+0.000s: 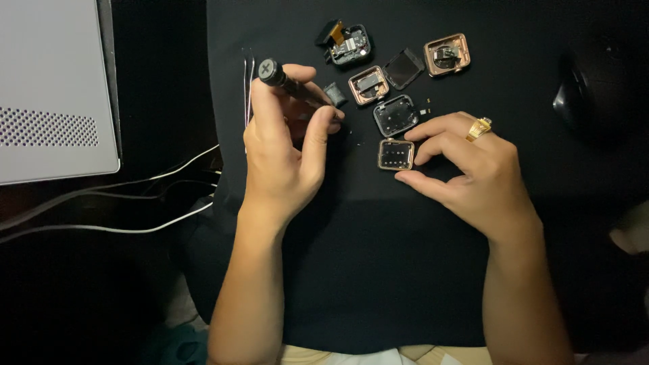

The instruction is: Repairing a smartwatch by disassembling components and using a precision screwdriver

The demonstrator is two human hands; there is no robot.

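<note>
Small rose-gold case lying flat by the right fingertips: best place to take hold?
Pinch the small rose-gold case across its two opposite straight side walls, coming from above. It lies flat, open side up, so the rim is the only raised part. The right hand already flanks its right edge; the left hand holds a screwdriver.

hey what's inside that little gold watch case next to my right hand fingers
The gold watch case lies open side up on the black mat. Inside shows a dark plate with small pale spots; finer parts are too small to tell. The right hand covers none of it.
</note>
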